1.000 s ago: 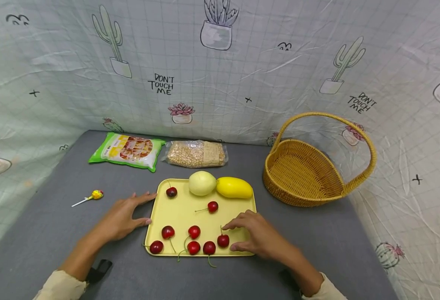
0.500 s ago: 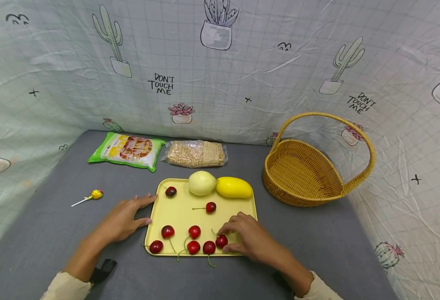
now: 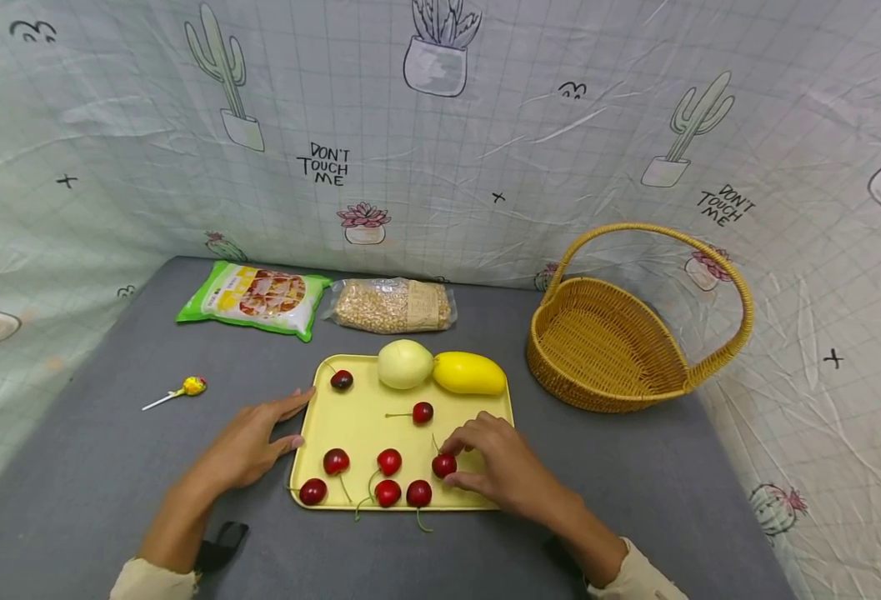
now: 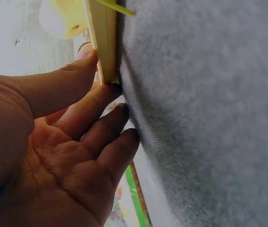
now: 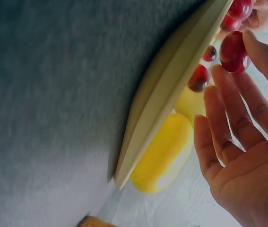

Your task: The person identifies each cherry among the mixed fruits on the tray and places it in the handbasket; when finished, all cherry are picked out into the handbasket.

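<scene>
In the head view my right hand [image 3: 496, 462] pinches a dark red cherry [image 3: 444, 466] by thumb and fingertips over the front right of a yellow tray [image 3: 357, 417]. The right wrist view shows the same cherry [image 5: 234, 52] between thumb and index finger, the other fingers spread out. My left hand [image 3: 256, 442] touches the tray's left rim with thumb and index fingertips. From the left wrist its loosely bent fingers show right at the tray's side [image 4: 106, 42]. Several other stemmed cherries lie on the tray, mostly along the front, one [image 3: 422, 412] near the middle.
A pale green round fruit [image 3: 406, 364] and a long yellow fruit [image 3: 469, 372] lie at the tray's back. Behind are a green-edged food bag [image 3: 260, 298] and a clear bag of grains [image 3: 391, 306]. A wicker basket [image 3: 608, 346] stands right, a lollipop [image 3: 192, 386] left.
My right hand has closed its thumb and fingers on the cherry and shifted it slightly left and away from me. The middle cherry has shifted a little. The left hand stays at the rim.
</scene>
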A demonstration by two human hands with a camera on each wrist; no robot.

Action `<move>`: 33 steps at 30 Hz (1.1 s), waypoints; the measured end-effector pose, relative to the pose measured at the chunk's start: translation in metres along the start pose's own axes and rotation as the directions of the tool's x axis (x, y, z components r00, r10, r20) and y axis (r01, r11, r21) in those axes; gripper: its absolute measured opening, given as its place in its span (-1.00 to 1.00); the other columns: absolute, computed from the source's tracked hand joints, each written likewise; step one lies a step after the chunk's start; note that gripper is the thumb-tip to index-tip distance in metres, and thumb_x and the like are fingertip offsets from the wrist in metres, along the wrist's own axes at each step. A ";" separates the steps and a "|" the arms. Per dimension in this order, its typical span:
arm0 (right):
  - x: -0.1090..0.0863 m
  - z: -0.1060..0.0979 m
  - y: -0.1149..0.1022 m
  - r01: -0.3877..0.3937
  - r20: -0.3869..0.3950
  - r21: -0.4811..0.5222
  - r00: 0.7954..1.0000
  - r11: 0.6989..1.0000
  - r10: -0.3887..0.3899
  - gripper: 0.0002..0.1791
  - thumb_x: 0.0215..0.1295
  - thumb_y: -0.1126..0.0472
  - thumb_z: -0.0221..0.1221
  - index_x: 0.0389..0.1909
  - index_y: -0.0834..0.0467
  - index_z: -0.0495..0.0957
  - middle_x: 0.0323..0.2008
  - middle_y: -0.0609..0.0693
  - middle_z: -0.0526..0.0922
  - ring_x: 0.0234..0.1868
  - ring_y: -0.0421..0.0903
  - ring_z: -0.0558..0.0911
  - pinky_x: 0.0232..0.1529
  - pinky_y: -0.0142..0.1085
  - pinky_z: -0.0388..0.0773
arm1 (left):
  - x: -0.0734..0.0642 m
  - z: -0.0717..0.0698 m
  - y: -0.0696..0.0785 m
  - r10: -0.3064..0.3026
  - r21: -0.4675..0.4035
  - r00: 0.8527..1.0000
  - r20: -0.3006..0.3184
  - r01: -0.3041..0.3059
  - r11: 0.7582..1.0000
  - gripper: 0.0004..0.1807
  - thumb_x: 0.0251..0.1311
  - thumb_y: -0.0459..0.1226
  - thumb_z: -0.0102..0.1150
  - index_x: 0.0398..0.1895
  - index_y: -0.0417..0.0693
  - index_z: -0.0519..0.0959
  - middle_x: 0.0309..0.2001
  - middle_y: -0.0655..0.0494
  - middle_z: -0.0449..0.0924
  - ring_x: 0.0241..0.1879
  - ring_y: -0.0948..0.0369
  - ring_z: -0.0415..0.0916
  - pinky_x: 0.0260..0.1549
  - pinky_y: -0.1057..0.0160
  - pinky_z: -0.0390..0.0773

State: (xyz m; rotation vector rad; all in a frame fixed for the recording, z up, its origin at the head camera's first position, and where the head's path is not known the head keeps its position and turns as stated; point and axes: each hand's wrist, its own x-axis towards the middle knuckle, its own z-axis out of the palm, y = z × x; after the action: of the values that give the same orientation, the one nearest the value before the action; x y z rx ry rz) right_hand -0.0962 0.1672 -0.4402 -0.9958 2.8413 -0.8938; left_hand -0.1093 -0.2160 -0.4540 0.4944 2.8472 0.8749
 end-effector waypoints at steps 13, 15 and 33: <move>0.006 -0.024 0.018 0.022 -0.226 -0.021 0.974 1.000 -0.026 -0.66 0.04 0.07 0.65 -0.16 -0.04 0.79 -0.24 -0.25 0.79 -0.19 -0.17 0.64 -0.13 -0.26 0.60 | -0.001 0.001 0.002 -0.023 -0.007 1.000 -0.002 0.023 1.000 -0.23 0.30 -0.35 0.43 0.57 -0.17 0.39 0.43 -0.44 0.44 0.41 -0.41 0.42 0.27 -0.44 0.45; 0.007 -0.029 0.021 0.012 -0.246 -0.037 0.969 0.999 -0.020 -0.65 0.04 0.06 0.65 -0.14 -0.04 0.80 -0.25 -0.24 0.79 -0.20 -0.14 0.64 -0.15 -0.26 0.61 | -0.002 0.001 0.002 -0.028 -0.008 1.000 -0.002 0.028 1.000 -0.23 0.30 -0.35 0.43 0.58 -0.16 0.39 0.43 -0.44 0.44 0.41 -0.42 0.41 0.27 -0.45 0.45; 0.011 -0.072 0.048 -0.117 -0.400 -0.053 0.912 0.992 0.087 -0.62 0.13 0.12 0.60 -0.01 0.02 0.79 -0.17 -0.11 0.82 -0.19 -0.19 0.53 -0.24 -0.24 0.57 | -0.003 0.003 0.005 -0.069 -0.042 0.998 0.010 0.070 0.997 -0.23 0.34 -0.38 0.37 0.61 -0.10 0.35 0.48 -0.39 0.38 0.47 -0.41 0.33 0.33 -0.47 0.38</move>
State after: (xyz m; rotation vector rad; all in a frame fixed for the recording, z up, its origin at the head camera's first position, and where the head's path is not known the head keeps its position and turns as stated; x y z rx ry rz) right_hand -0.1463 0.2288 -0.4025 -0.7297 3.2464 -1.0977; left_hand -0.1042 -0.2118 -0.4536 0.3907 2.8135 0.9164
